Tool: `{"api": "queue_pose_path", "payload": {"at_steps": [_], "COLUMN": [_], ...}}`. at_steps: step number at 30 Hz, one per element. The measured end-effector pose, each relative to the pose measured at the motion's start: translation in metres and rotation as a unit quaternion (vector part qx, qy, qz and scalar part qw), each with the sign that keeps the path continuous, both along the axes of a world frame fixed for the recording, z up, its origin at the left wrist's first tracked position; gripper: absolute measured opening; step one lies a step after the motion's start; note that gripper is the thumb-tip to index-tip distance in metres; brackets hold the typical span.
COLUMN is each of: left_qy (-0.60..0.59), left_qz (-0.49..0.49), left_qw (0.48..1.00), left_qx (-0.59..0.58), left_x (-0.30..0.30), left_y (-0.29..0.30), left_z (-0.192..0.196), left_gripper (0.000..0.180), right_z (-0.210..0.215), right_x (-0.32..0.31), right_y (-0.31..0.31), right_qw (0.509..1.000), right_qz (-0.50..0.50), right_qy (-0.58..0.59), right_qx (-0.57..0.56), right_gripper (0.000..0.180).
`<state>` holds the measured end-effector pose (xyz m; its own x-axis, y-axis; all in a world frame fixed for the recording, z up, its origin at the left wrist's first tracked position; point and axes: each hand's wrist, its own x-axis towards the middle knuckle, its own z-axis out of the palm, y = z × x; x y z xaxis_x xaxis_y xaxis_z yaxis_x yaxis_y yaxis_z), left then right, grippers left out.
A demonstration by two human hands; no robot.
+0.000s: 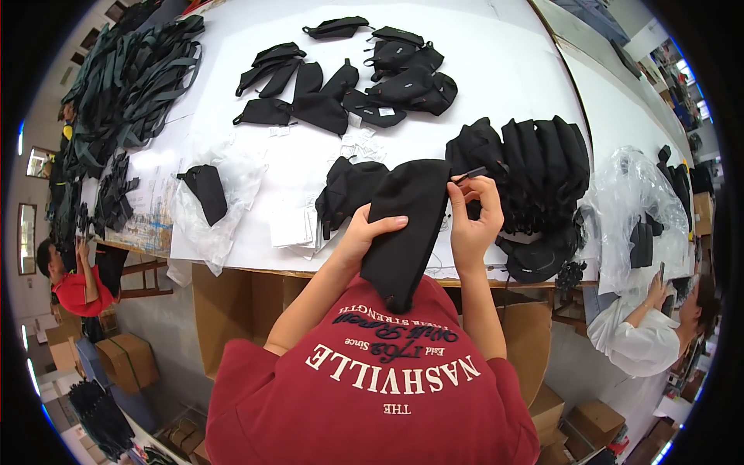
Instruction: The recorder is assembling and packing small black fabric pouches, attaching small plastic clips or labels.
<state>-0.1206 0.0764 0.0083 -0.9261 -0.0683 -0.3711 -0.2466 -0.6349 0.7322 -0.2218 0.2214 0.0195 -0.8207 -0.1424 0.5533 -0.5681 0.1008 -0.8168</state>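
Note:
A black fabric pouch (407, 217) is held up in front of me, at the table's near edge. My left hand (364, 235) grips its left side, thumb lying across the front. At the pouch's upper right edge, my right hand (474, 221) pinches a short black tab (470, 175) between thumb and fingertips. Just behind the left hand lies another black pouch (346, 186), partly covered by the held one. Small white tags (362, 146) are scattered beyond it, and a stack of white cards (293, 226) sits to its left.
Several finished-looking black pouches (318, 97) lie across the white table (232, 31). A dense row of black pouches (542, 159) stands at right. Clear plastic bags (217, 221) and dark straps (136, 85) are at left. Two people work nearby, one in red (81, 287), one in white (639, 333).

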Motion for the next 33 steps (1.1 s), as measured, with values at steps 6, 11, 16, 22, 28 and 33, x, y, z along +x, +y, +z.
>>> {"api": "queue_pose_path", "payload": {"at_steps": [6, 11, 16, 22, 28, 33], "left_qy": [-0.014, -0.01, -0.032, 0.005, 0.038, 0.052], "left_qz": [0.069, -0.016, 0.11, 0.137, 0.137, 0.074], "left_qw": [0.997, 0.998, 0.989, 0.984, 0.987, 0.996], "left_qx": [0.01, 0.068, 0.095, 0.117, 0.077, -0.003], "left_x": [-0.004, 0.005, -0.006, -0.007, -0.009, -0.002], "left_y": [0.0, -0.008, -0.013, -0.035, -0.039, -0.035], "left_z": [-0.004, -0.008, -0.001, 0.003, 0.004, 0.006], "left_gripper": [0.027, 0.029, 0.025, 0.024, 0.025, 0.027], "right_z": [0.011, 0.021, 0.026, 0.021, 0.024, 0.031], "right_x": [0.022, 0.012, 0.041, 0.064, 0.066, 0.057], "right_y": [0.0, 0.008, 0.0, 0.0, 0.002, 0.0], "right_qw": [0.99, 0.996, 0.981, 0.955, 0.949, 0.973], "right_qz": [0.123, 0.064, 0.167, 0.263, 0.283, 0.204], "right_qy": [-0.073, -0.018, -0.073, -0.123, -0.113, -0.04], "right_qx": [0.001, 0.053, 0.062, 0.057, 0.079, 0.097], "right_gripper": [0.011, 0.011, 0.01, 0.011, 0.011, 0.01]}}
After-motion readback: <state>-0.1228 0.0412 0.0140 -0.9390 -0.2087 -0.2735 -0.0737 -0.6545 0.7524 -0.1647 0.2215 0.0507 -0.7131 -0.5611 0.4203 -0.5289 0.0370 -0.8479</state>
